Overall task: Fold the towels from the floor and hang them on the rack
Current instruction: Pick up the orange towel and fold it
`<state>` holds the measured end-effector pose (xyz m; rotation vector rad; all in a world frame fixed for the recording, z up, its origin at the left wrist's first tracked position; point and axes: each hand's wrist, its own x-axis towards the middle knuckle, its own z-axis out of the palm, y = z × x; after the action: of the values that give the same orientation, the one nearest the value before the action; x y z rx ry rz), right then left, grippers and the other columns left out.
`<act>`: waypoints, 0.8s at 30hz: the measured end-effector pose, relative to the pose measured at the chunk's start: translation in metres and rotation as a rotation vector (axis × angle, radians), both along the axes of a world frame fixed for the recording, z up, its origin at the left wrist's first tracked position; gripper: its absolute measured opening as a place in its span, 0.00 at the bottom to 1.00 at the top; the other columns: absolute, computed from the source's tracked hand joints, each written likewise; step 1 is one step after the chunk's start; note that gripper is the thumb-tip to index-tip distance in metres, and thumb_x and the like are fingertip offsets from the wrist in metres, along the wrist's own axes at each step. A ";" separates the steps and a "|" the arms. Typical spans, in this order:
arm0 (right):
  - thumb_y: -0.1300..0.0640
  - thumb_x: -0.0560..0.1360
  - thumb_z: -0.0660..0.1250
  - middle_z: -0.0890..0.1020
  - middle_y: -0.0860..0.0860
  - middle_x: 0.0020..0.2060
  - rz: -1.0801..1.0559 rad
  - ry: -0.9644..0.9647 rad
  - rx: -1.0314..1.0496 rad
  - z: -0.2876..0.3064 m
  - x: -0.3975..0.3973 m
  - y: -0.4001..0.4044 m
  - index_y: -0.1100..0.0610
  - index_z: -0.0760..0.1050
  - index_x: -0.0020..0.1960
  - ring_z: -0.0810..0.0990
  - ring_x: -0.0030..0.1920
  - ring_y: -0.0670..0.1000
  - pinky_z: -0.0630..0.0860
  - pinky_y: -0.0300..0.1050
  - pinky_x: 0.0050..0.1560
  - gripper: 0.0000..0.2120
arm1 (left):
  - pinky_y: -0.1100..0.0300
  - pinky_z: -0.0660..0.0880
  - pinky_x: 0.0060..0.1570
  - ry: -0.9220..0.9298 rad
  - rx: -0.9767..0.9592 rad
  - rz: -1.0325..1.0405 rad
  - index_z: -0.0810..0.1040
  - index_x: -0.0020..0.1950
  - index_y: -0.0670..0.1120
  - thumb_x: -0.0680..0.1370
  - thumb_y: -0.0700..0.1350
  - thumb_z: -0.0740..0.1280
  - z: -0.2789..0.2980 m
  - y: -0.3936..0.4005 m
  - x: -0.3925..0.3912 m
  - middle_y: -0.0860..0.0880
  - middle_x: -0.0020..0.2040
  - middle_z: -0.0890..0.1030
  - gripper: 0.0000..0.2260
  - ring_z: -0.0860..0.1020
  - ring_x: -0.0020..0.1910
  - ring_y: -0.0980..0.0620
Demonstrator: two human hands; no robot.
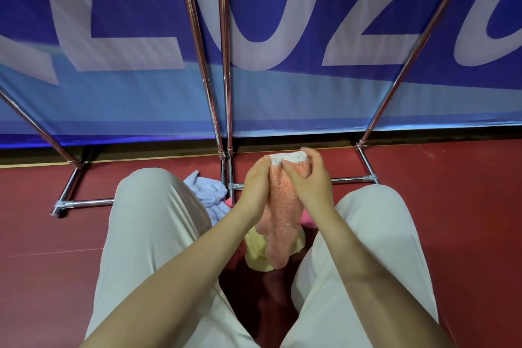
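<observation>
An orange towel (282, 206) with a white edge hangs in the air between my knees. My left hand (255, 186) pinches its top edge from the left, and my right hand (309, 178) grips the same edge from the right. Beneath it on the floor lie a yellow towel (255, 248), a pale lilac towel (207, 192) and bits of pink cloth (306, 219). The chrome rack (226, 65) rises just beyond my hands, its base bars resting on the floor.
A blue banner (282, 93) with large white figures stands behind the rack. Red floor (452, 206) spreads to both sides. My legs in cream trousers (147, 234) flank the towel pile.
</observation>
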<state>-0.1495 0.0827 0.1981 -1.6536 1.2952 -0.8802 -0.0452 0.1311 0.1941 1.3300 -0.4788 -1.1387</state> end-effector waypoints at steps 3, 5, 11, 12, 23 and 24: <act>0.43 0.74 0.67 0.80 0.45 0.42 -0.050 -0.039 0.092 -0.003 0.002 0.006 0.55 0.75 0.51 0.79 0.45 0.46 0.75 0.45 0.46 0.16 | 0.52 0.76 0.55 -0.015 0.040 -0.035 0.83 0.49 0.48 0.80 0.57 0.59 0.003 0.005 -0.005 0.47 0.48 0.85 0.17 0.81 0.52 0.48; 0.43 0.76 0.65 0.78 0.45 0.39 -0.093 -0.064 0.103 -0.002 0.003 0.010 0.57 0.74 0.50 0.75 0.40 0.41 0.72 0.42 0.43 0.16 | 0.59 0.75 0.50 -0.108 0.014 -0.059 0.81 0.47 0.52 0.82 0.51 0.58 0.003 0.009 -0.011 0.55 0.43 0.83 0.12 0.79 0.48 0.55; 0.45 0.81 0.55 0.73 0.46 0.39 -0.075 -0.272 0.212 -0.003 0.009 0.009 0.57 0.71 0.54 0.73 0.41 0.45 0.70 0.43 0.46 0.17 | 0.64 0.72 0.45 -0.390 -0.036 0.038 0.78 0.51 0.50 0.82 0.45 0.61 -0.003 0.013 -0.008 0.54 0.43 0.80 0.07 0.77 0.40 0.63; 0.45 0.81 0.55 0.74 0.46 0.40 -0.050 -0.325 0.248 -0.005 0.010 0.008 0.56 0.71 0.55 0.74 0.43 0.45 0.70 0.43 0.48 0.16 | 0.60 0.72 0.47 -0.360 -0.046 0.090 0.79 0.50 0.49 0.81 0.47 0.61 0.001 0.011 -0.004 0.53 0.44 0.80 0.07 0.76 0.41 0.59; 0.63 0.68 0.76 0.83 0.49 0.40 0.271 -0.161 0.506 -0.040 0.028 0.023 0.54 0.78 0.47 0.83 0.42 0.50 0.80 0.44 0.45 0.10 | 0.62 0.76 0.47 -0.117 -0.132 0.258 0.79 0.52 0.47 0.83 0.43 0.59 0.041 0.006 0.032 0.52 0.46 0.82 0.09 0.79 0.44 0.58; 0.63 0.67 0.76 0.83 0.50 0.40 0.280 -0.144 0.519 -0.045 0.029 0.026 0.56 0.79 0.47 0.83 0.43 0.51 0.80 0.44 0.46 0.11 | 0.65 0.76 0.45 -0.110 -0.141 0.257 0.78 0.55 0.46 0.83 0.43 0.59 0.043 0.006 0.033 0.52 0.46 0.82 0.09 0.79 0.43 0.60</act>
<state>-0.1201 0.1089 0.1530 -1.2902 1.0474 -0.4359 -0.0122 0.1371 0.2372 1.2937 -0.4453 -0.8090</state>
